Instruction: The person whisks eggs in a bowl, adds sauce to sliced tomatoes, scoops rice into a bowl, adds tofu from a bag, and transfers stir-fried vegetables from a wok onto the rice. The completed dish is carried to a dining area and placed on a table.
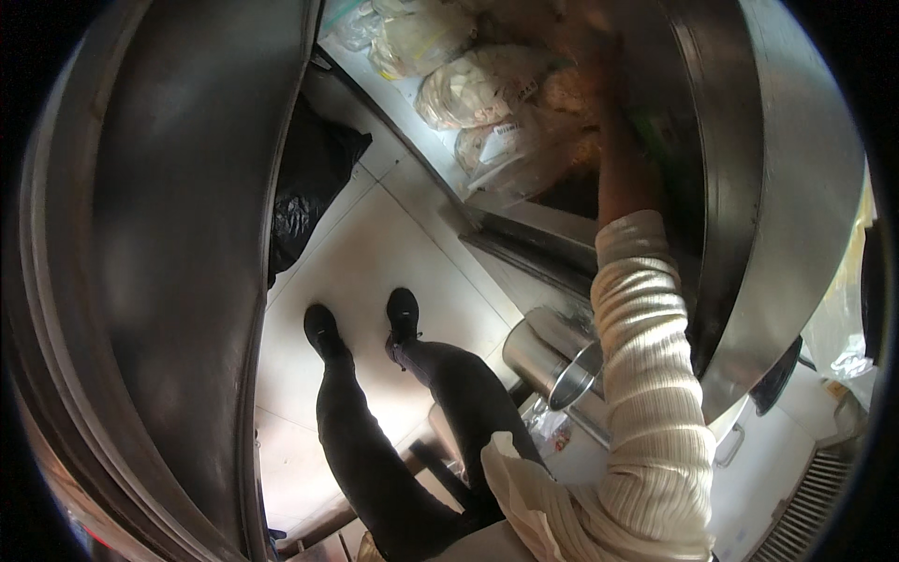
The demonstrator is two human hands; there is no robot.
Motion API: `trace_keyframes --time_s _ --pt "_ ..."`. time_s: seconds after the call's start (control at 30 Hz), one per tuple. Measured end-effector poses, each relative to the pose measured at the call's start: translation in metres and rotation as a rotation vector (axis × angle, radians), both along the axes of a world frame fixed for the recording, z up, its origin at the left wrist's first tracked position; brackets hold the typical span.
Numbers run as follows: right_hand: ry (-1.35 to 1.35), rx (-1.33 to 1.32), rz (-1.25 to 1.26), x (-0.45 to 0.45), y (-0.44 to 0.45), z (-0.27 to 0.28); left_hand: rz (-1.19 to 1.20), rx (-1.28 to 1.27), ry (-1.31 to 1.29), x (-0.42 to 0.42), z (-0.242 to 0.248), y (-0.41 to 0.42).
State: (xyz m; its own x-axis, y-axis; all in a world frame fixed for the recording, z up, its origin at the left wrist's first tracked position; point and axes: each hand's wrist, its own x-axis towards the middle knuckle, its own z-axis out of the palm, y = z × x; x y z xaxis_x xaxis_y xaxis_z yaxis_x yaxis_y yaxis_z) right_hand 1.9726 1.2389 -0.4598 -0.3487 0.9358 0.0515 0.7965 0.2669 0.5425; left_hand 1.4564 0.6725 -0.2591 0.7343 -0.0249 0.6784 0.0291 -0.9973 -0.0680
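My right hand [593,53] reaches into a metal refrigerator or freezer cabinet [730,140], its fingers dim and blurred near the top of the view. Whether they grip anything cannot be made out. Below and left of the hand, clear plastic bags of pale food [484,84] lie on a white shelf [439,144]. The nearest clear bag [523,158] has a loose, crumpled end and a printed label [507,128]. Another bag with yellow marking [421,38] lies farther back. My left hand is out of view.
An open metal door [189,267] stands at my left. A black plastic bag [302,197] is beyond its edge, on the tiled floor [421,232]. Below the cabinet, a steel pot [544,355] is beside my leg. A slatted vent or grate [808,502] is at lower right.
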Motion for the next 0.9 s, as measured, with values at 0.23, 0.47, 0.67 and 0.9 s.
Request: trace_keyframes --time_s 0.23,0.47,0.67,0.9 --pt "0.287 -0.181 0.011 0.017 0.044 -0.017 -0.001 0.025 0.008 0.004 -0.001 0.006" --pt "1.151 -0.241 -0.644 0.054 0.033 -0.029 0.066 0.019 0.016 0.006 0.005 -0.008" --pt "1.671 -0.144 -0.84 0.048 0.036 -0.023 0.551 -0.079 0.126 0.019 0.021 -0.049" --pt "1.401 -0.268 -0.763 0.044 0.037 -0.02 0.806 -0.094 0.153 0.033 0.027 -0.055"
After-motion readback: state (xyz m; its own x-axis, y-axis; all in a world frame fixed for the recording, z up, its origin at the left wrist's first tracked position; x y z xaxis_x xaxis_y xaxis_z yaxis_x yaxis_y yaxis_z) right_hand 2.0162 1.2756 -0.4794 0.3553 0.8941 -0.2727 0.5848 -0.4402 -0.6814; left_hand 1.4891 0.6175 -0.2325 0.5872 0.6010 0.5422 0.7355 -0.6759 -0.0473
